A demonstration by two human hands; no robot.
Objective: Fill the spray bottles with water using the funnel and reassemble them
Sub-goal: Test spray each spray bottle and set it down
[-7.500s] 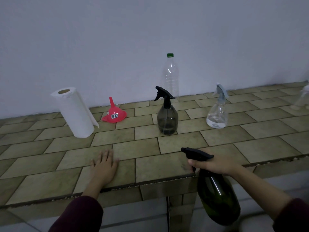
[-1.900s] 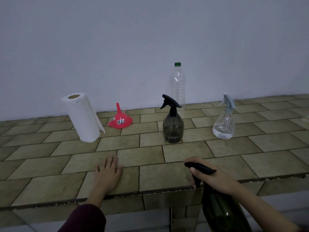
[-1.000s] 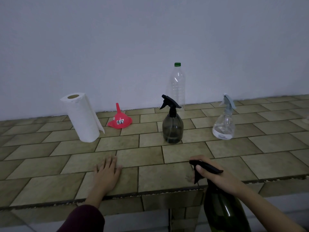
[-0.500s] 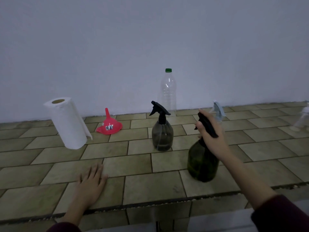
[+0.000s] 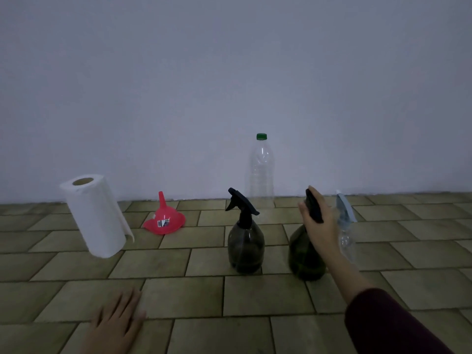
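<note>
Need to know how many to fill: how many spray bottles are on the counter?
3: grey spray bottle centre, green spray bottle under the right hand, clear spray bottle behind it. More may sit off-frame.

Right hand [image 5: 320, 226] reaches forward, grip closed (fingers curled); left hand [image 5: 116, 325] lies flat.

Three spray bottles stand on the tiled counter: one smoky grey translucent plastic bottle with a black trigger head [image 5: 245, 247], one dark green translucent bottle with a black trigger head [image 5: 302, 256], and one clear plastic bottle with a pale blue trigger head [image 5: 345, 227], partly hidden behind an arm

One tall clear plastic water bottle with a green screw cap [image 5: 261, 172]

One red plastic funnel, resting mouth down with its spout up [image 5: 164, 219]

One white roll of paper towel standing on end [image 5: 95, 214]

Two hands are in view, a left [image 5: 118, 319] and a right [image 5: 319, 223]
</note>
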